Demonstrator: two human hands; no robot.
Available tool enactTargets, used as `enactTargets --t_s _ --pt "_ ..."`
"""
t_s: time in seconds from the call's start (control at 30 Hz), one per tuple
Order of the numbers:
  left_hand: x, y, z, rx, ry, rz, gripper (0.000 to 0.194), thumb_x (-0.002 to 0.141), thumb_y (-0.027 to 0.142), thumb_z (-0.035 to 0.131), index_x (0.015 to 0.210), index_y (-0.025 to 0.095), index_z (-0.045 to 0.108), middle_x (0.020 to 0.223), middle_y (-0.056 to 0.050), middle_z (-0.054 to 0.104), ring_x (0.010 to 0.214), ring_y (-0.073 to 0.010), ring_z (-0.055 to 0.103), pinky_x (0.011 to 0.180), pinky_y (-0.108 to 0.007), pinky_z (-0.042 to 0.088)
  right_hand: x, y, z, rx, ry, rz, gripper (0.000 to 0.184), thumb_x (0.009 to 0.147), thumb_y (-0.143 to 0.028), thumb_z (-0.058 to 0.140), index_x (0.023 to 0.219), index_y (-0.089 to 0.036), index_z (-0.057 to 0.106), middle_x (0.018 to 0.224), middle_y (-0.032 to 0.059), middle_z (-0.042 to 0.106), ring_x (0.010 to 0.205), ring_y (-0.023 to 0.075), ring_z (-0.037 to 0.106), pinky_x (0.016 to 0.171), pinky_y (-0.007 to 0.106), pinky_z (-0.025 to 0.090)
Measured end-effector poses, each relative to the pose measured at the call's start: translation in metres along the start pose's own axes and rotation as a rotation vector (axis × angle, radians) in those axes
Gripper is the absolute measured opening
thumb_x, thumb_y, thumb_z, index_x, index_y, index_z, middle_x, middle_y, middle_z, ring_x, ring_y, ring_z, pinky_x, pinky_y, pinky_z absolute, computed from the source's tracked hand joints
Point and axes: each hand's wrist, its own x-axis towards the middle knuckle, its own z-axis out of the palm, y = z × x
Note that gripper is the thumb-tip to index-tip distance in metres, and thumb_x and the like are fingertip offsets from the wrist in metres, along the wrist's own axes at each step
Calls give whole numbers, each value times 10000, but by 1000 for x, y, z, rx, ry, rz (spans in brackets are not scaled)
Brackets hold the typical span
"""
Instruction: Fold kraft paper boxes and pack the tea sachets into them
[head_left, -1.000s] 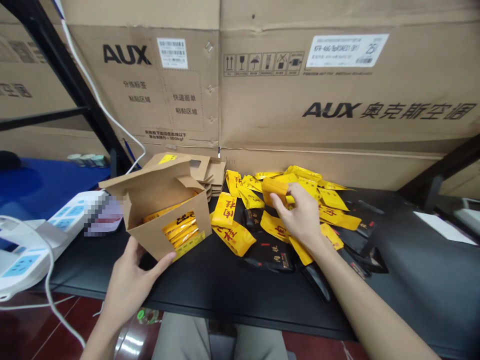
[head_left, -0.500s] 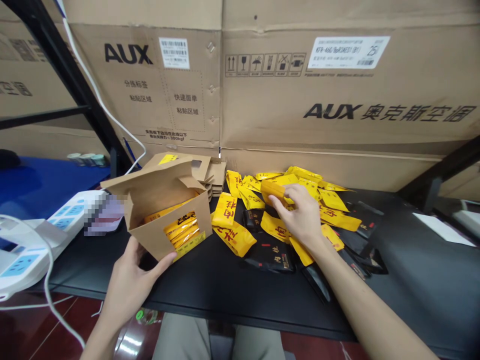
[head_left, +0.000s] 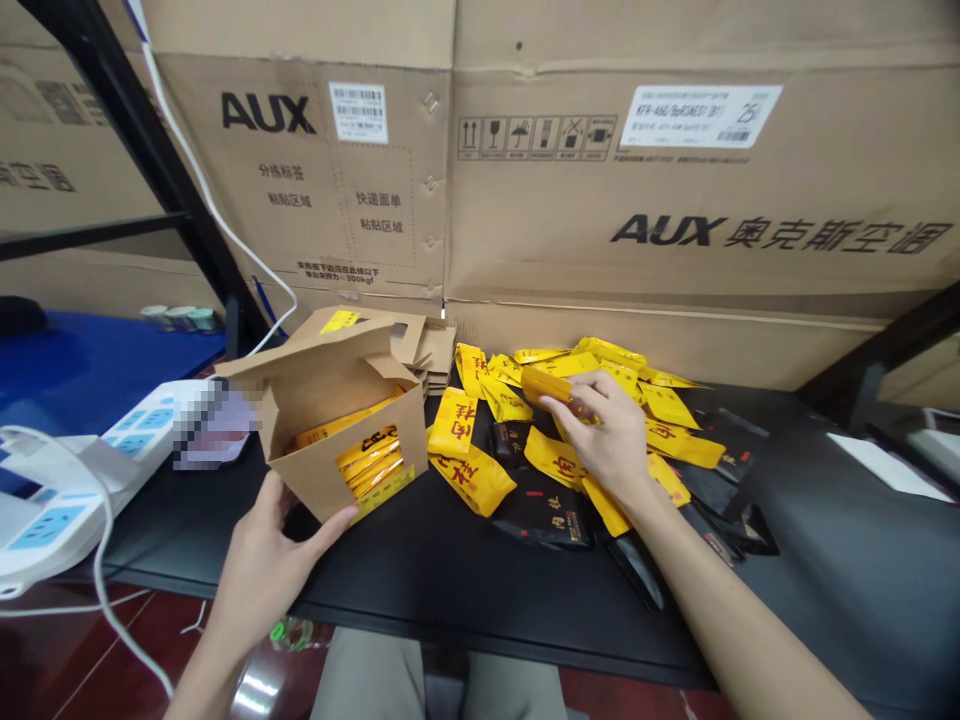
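Note:
My left hand grips the lower corner of an open brown cardboard box, thumb on its front. Its flaps stand up, and through the front window a row of yellow sachets shows inside. On the right, my right hand pinches a yellow sachet between thumb and fingers, above a loose heap. More yellow sachets with dark red characters lie between the box and that hand. Black sachets are mixed among them, some beneath my right forearm.
Flattened brown boxes are stacked behind the open one. A white power strip with cables lies at the left, beside a blurred-out item. Large AUX cartons wall off the back of the black table. Black metal legs flank both sides.
The view has shifted slightly. Both hands keep their holds, and the right hand with its yellow sachet has hardly moved over the heap.

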Motion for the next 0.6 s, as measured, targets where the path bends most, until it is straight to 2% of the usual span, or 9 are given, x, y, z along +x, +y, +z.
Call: enactTargets --t_s 0.17,0.3,0.4,0.6 --pt "-1 1 0 1 12 37 642 734 591 799 1228 248 574 1232 -112 776 1151 -336 738 985 -476 610 1 -1 -1 -16 -2 -3 283 903 -342 706 684 -224 570 829 39 668 729 180 619 663 328 509" --pt "-1 0 0 5 17 50 655 721 604 804 1221 244 581 1221 -118 778 1136 -341 744 978 -490 612 2 -1 1 -15 19 -39 193 909 -328 697 770 -225 612 780 28 683 686 181 632 663 328 521" --pt "-1 -1 0 2 21 69 651 723 591 809 1224 239 587 1225 -120 775 1135 -339 744 990 -493 606 0 -1 2 -21 14 -2 166 904 -350 696 821 -225 624 750 19 689 649 181 638 645 320 521" --pt "-1 0 0 -36 40 75 712 693 587 830 1262 234 588 1238 -121 767 1144 -333 739 1017 -500 589 -1 1 2 -19 61 88 264 874 -448 706 803 -229 579 701 7 668 602 180 639 618 309 510"
